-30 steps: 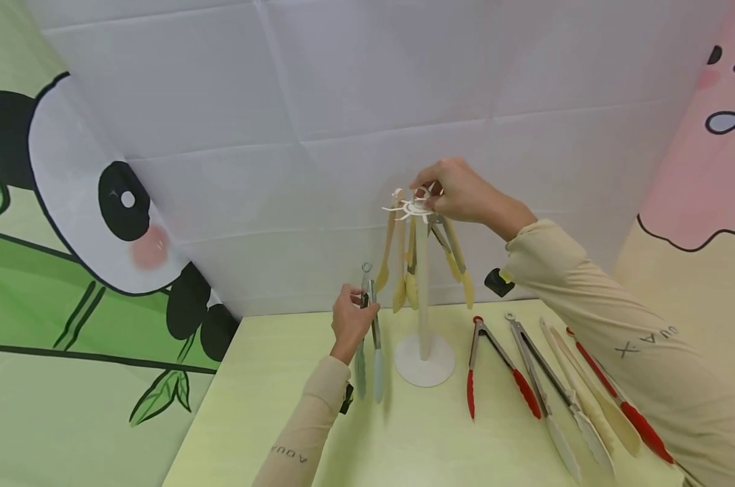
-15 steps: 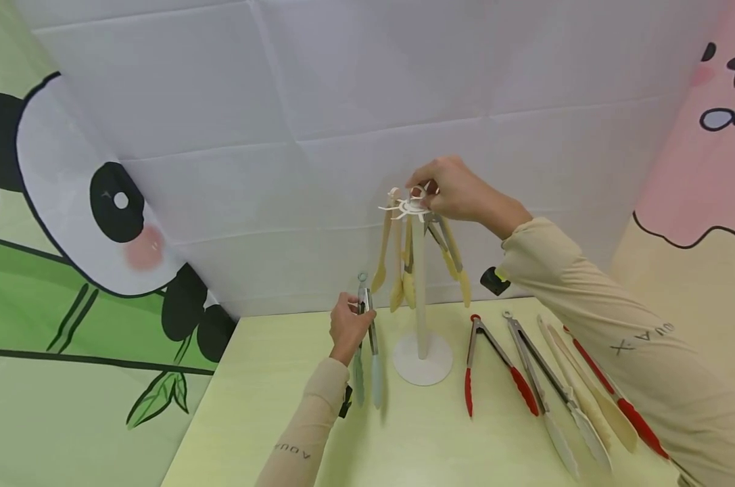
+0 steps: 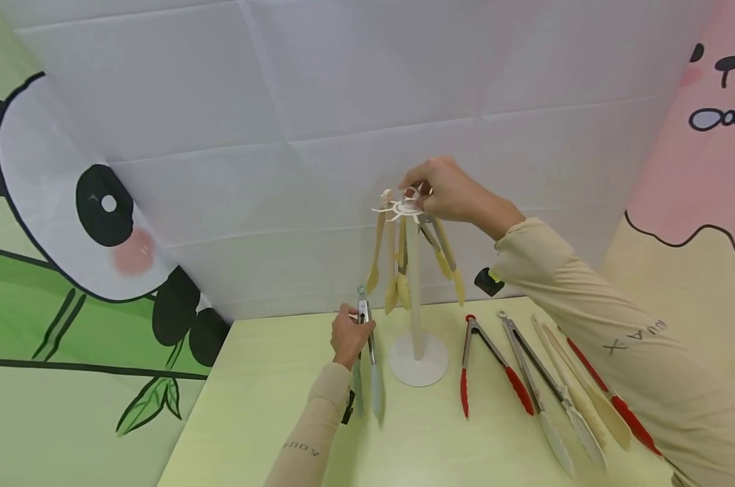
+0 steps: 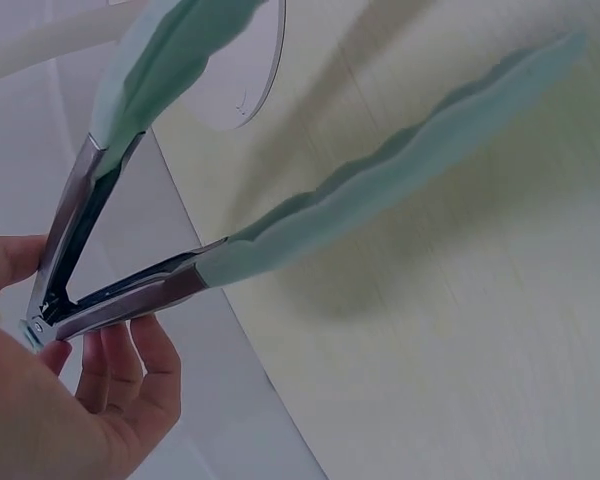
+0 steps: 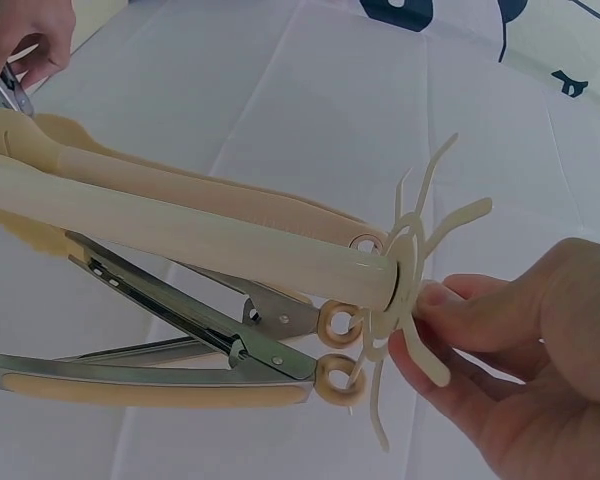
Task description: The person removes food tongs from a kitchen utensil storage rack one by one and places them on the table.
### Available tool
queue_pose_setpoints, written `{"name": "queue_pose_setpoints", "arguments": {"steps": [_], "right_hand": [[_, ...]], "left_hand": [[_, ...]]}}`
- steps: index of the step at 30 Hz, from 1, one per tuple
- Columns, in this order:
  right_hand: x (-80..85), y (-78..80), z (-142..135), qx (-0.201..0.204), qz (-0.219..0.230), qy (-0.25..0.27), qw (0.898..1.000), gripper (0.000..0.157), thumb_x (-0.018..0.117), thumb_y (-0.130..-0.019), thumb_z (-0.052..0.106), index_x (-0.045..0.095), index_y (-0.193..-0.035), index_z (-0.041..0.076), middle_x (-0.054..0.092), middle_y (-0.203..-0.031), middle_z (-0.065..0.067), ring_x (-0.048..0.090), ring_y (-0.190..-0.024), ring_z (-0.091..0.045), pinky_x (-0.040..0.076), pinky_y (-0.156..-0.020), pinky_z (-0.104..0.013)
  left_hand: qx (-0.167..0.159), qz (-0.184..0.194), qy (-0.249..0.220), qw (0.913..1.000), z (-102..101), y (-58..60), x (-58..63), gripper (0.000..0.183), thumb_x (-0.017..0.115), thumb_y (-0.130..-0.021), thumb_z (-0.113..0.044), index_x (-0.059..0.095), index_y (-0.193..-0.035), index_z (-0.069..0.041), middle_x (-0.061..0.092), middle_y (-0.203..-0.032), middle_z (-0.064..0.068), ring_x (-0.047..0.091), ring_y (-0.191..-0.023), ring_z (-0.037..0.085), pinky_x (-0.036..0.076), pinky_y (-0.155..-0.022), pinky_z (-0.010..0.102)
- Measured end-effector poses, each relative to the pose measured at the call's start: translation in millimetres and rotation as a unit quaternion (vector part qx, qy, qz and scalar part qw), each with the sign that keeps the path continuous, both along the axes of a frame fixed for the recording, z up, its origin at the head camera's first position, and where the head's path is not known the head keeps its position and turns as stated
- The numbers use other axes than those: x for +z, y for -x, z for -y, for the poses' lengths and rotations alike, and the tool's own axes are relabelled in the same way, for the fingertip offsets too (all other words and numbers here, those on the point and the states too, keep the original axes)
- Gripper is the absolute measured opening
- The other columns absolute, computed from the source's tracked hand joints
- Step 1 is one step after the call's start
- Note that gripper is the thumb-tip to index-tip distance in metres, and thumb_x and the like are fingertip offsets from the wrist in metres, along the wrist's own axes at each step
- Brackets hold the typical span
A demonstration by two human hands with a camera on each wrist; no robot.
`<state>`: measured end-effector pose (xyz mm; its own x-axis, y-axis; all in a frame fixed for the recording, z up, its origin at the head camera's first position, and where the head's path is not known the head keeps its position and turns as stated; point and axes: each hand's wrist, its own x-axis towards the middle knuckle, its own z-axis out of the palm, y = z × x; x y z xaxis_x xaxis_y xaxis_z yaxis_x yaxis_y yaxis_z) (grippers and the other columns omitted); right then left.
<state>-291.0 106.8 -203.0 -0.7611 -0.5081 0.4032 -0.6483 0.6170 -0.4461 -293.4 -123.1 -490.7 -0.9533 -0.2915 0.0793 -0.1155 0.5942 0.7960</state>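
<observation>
My left hand grips mint-green-tipped tongs by their metal arms near the hinge. They hang with tips down and arms spread, left of the white stand. My right hand pinches the hooked top of that stand between thumb and fingers. Several tongs hang from its hooks: a beige pair and metal pairs with beige trim and loop ends. In the right wrist view, curved hooks on the outer side carry nothing.
Right of the stand's round base lie red-tipped tongs, long metal tongs with pale tips, cream tongs and a red-and-metal pair. A pale curtain rises behind the table.
My left hand has sunk a little with the mint-green tongs, whose loop now sits lower beside the stand. My right hand keeps its pinch on the stand's top. The head view has shifted slightly.
</observation>
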Motion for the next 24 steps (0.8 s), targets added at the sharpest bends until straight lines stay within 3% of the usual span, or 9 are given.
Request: {"name": "queue_pose_setpoints", "arguments": {"steps": [24], "right_hand": [[-1.7, -3.2, 2, 0.003, -0.004, 0.003, 1.0, 0.037, 0.049, -0.081, -0.016, 0.068, -0.11, -0.004, 0.068, -0.1, -0.017, 0.065, -0.088, -0.029, 0.053, -0.072, -0.036]], "left_hand": [[-0.001, 0.007, 0.064, 0.9979, -14, 3.9, -27.4, 0.039, 0.076, -0.071, -0.016, 0.055, -0.103, -0.009, 0.06, -0.081, 0.004, 0.056, -0.067, 0.02, 0.043, -0.058, 0.038]]}}
